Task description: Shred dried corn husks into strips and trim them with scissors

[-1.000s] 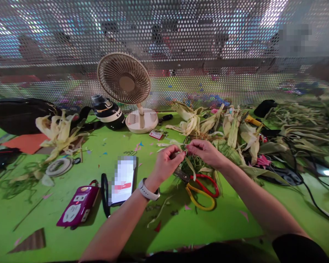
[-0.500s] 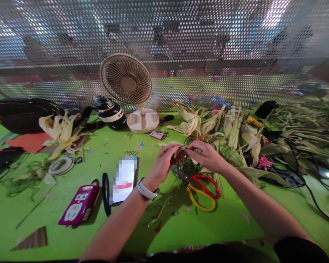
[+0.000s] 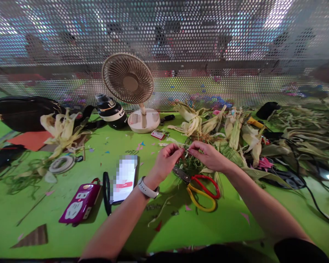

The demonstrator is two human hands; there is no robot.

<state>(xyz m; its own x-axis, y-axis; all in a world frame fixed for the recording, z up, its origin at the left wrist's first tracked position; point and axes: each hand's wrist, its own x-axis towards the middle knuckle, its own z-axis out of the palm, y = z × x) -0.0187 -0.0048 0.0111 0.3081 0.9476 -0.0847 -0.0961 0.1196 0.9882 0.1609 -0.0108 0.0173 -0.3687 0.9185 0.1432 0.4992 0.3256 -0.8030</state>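
My left hand [image 3: 166, 160], with a white watch on its wrist, and my right hand [image 3: 207, 155] meet fingertip to fingertip above the green table [image 3: 79, 237]. Both pinch a thin strip of corn husk [image 3: 185, 149] between them. Just below the hands lie scissors [image 3: 200, 186] with red and yellow handles, on a tangle of green strips. A heap of pale corn husks [image 3: 230, 128] lies right behind the hands.
A small beige fan [image 3: 131, 87] stands at the back by the perforated metal screen. A phone [image 3: 124, 178], a purple power strip [image 3: 80, 202], a tape roll [image 3: 60, 164] and a husk bundle [image 3: 60, 131] lie to the left. Black cables [image 3: 304, 171] and more husks cover the right.
Both hands dipped toward the husk pile half a second ago and have lifted slightly again, still pinching the strip. The view shifted a little.
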